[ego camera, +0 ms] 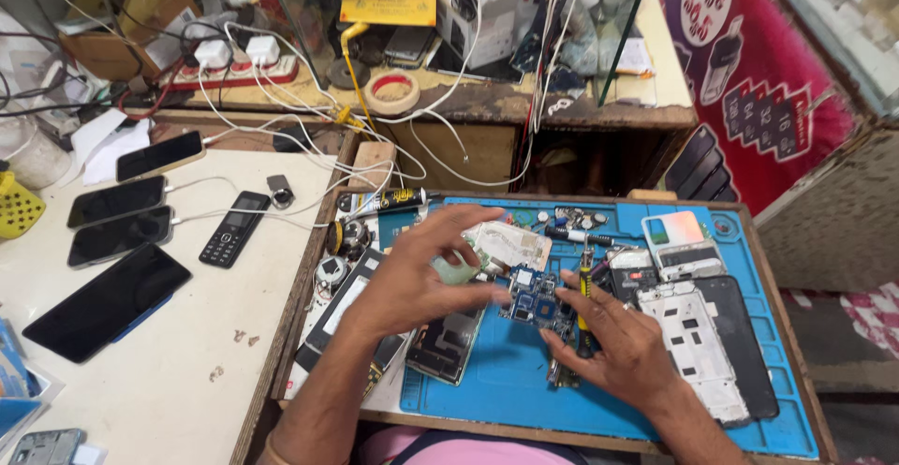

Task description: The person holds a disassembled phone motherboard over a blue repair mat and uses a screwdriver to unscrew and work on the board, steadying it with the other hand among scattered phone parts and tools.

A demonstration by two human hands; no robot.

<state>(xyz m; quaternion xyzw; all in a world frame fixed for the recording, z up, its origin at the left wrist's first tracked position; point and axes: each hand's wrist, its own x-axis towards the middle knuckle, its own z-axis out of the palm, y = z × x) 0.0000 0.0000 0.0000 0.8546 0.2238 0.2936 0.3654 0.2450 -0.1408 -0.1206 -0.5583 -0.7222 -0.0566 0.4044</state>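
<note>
On the blue silicone work mat (487, 371), near its middle, lies the small blue phone circuit board (536, 301), its long axis running roughly from upper left to lower right toward me. My right hand (623, 343) rests on the board's lower right end, fingers closed around a yellow-handled screwdriver (584, 296) that stands nearly upright, tip down at the board. My left hand (412, 278) arches just left of the board, fingers curled loosely together over a pale, blurred piece I cannot identify. To work well, I judge the board needs steadying flat and the driver kept vertical. Right of it sits a white phone mid-frame (688, 343); left, a black phone screen (445, 343).
</note>
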